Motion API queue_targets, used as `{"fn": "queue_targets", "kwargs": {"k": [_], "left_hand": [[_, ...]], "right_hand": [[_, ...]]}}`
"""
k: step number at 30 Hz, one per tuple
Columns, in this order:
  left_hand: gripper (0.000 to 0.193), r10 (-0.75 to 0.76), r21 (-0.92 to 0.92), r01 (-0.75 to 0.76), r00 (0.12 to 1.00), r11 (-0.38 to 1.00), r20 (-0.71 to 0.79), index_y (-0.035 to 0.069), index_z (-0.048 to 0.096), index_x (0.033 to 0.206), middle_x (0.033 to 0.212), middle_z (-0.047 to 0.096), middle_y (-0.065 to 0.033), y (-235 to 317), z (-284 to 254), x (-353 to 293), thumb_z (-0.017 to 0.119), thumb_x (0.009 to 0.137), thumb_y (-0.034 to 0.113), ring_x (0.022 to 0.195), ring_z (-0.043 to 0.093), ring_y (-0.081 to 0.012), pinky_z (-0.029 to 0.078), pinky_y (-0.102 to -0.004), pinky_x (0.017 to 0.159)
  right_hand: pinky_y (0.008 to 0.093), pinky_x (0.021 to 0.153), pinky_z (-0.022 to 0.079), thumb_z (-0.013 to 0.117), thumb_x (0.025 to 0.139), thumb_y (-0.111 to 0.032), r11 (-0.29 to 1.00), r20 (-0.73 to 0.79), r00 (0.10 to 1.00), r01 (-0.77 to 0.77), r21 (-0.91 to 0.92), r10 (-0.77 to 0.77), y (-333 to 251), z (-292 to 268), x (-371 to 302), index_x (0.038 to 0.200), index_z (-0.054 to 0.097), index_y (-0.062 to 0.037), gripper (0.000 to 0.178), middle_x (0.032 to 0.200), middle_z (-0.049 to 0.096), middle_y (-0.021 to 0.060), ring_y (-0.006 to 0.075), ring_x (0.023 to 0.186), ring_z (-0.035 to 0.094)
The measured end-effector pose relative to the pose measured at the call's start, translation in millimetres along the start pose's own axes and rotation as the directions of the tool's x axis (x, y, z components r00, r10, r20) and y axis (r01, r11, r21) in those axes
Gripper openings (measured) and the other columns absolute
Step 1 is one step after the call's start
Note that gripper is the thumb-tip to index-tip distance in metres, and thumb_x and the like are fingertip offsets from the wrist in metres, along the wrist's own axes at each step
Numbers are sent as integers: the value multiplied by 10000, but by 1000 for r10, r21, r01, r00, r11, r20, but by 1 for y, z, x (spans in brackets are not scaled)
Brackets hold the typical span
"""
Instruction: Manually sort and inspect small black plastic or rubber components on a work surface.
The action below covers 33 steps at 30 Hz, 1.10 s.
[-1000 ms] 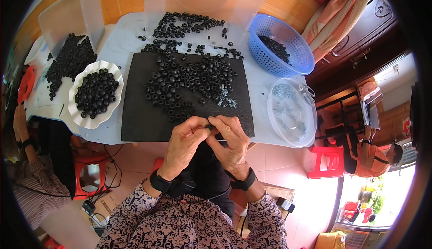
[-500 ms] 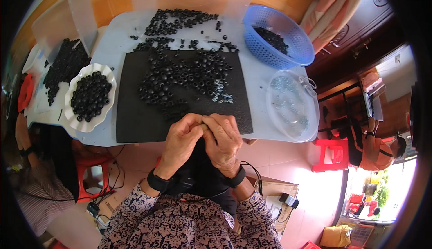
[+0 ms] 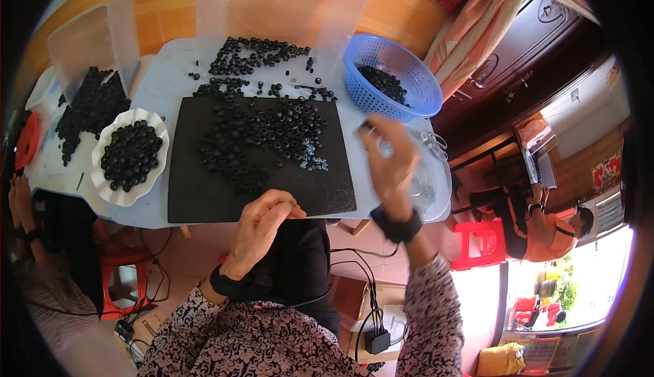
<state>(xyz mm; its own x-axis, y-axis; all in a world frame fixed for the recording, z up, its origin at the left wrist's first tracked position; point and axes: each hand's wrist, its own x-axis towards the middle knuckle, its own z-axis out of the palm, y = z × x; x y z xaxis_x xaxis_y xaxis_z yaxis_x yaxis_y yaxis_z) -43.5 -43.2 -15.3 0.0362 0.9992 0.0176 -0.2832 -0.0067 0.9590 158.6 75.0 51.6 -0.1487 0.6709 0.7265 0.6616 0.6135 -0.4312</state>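
My right hand (image 3: 390, 166) is lifted over the table's right side, beside a clear plastic bowl (image 3: 439, 196), and pinches a small black ring (image 3: 368, 127) at its fingertips. Curled at the near edge of the black mat (image 3: 197, 196) is my left hand (image 3: 262, 224), fingers closed; I see nothing in it. A heap of black rings (image 3: 266, 132) lies on the mat's far half. Both wrists wear black bands.
A white scalloped dish (image 3: 153, 121) of black rings sits left of the mat. A blue basket (image 3: 415, 101) stands at the back right, clear plastic boxes (image 3: 88, 33) at the back. One person (image 3: 41, 268) sits at left, another (image 3: 545, 220) at far right by a red stool (image 3: 477, 244).
My hands were together at the mat's near edge. They have parted: the right hand has risen to the right with the small ring, while the left stays near the mat's edge.
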Motion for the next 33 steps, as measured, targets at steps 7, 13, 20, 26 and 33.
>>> {"fn": "queue_targets", "kwargs": {"k": [7,13,20,26,33], "left_hand": [[162,-10,44,5,992,999,123,-5,633,973,916,696,-66,1,-11,-7,513,983,104,881,660,-124,500,-247,823],[142,-24,9,23,993,1000,116,-25,626,981,914,695,-77,-10,-21,-4,513,974,60,892,666,-139,516,-266,839],[154,3,-103,-4,1000,995,-11,-25,627,971,893,689,-67,-4,-25,3,510,975,76,842,629,-100,515,-254,802],[157,-32,-128,35,999,991,19,-23,625,972,893,676,-65,-4,-27,6,500,975,73,862,627,-101,511,-250,805],[164,-17,-2,17,999,1000,47,-24,626,1003,944,684,-92,-8,-28,5,484,980,55,899,654,-147,515,-272,837]], "right_hand": [[365,797,503,733,780,-36,955,-105,979,145,-258,-177,32,6,72,1093,674,-42,318,1003,680,141,285,867,647],[300,631,505,670,813,45,923,404,914,-129,361,-30,-47,67,-10,941,706,-24,149,806,673,103,200,690,651],[363,626,516,640,815,25,936,520,809,99,339,-274,-51,86,-19,924,702,-17,132,837,651,141,319,701,647],[361,613,512,630,805,38,953,465,885,-145,268,4,-53,84,-6,926,700,-16,149,834,659,127,302,677,644],[384,770,412,701,741,-74,969,595,777,247,16,-208,-46,96,-9,1003,679,-71,263,934,646,54,246,877,585]]}}
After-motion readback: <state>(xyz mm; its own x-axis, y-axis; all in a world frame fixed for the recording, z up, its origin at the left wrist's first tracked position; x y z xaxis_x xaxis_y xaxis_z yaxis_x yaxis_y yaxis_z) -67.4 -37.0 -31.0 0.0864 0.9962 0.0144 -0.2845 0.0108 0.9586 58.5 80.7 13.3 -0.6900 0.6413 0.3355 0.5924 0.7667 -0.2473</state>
